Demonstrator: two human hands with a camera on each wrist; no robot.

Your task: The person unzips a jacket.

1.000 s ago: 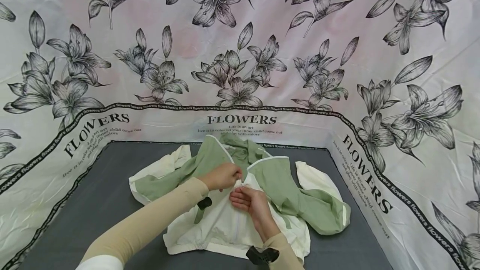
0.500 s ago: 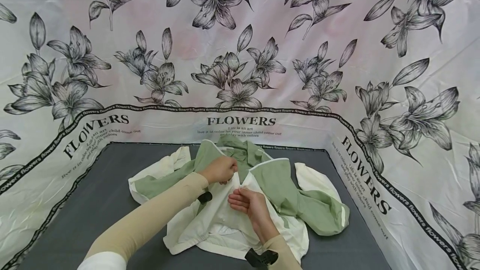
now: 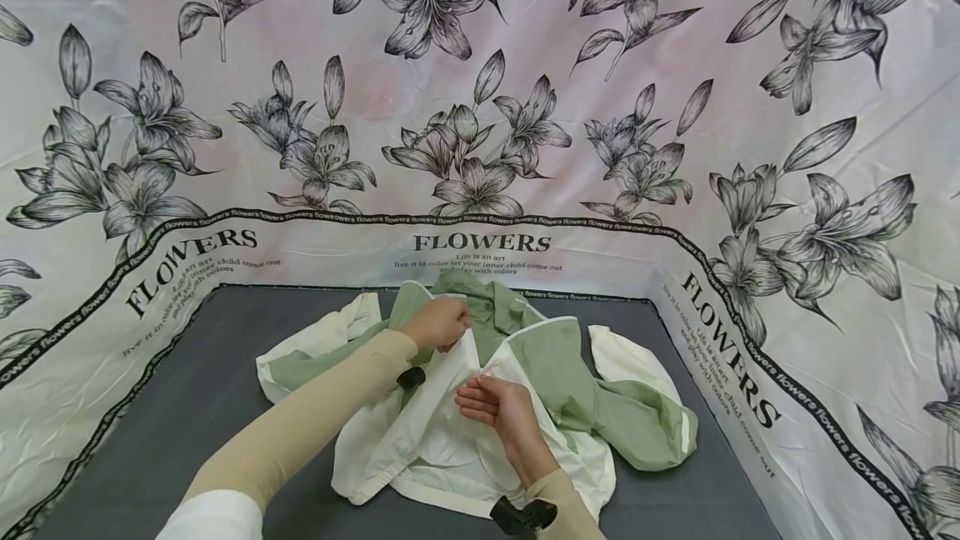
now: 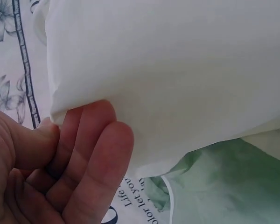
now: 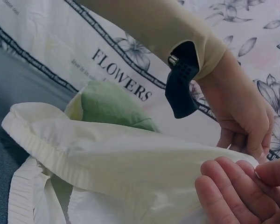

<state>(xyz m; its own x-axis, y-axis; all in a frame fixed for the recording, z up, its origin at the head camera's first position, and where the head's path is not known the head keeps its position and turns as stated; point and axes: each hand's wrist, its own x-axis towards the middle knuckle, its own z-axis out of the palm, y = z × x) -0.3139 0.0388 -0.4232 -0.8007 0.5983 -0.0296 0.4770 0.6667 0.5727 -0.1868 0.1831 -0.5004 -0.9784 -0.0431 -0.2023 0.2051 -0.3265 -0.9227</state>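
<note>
The left hand (image 3: 438,325) pinches the white front edge of a green-and-white jacket (image 3: 570,373), its fingertips hidden behind the cloth; the left wrist view shows little beyond white fabric. The right hand (image 3: 498,407), at about 5 o'clock from the left, grips the opposite front edge, fingers curled into the folds. The jacket lies rumpled mid-worktop (image 3: 187,407), grey surface open at 9 and 3 o'clock, flower-printed cloth walls (image 3: 480,107) on three sides.

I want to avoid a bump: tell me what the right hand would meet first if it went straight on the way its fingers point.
Probably the left hand: the right hand points up-left along the jacket opening toward it, though depth is unclear.
</note>
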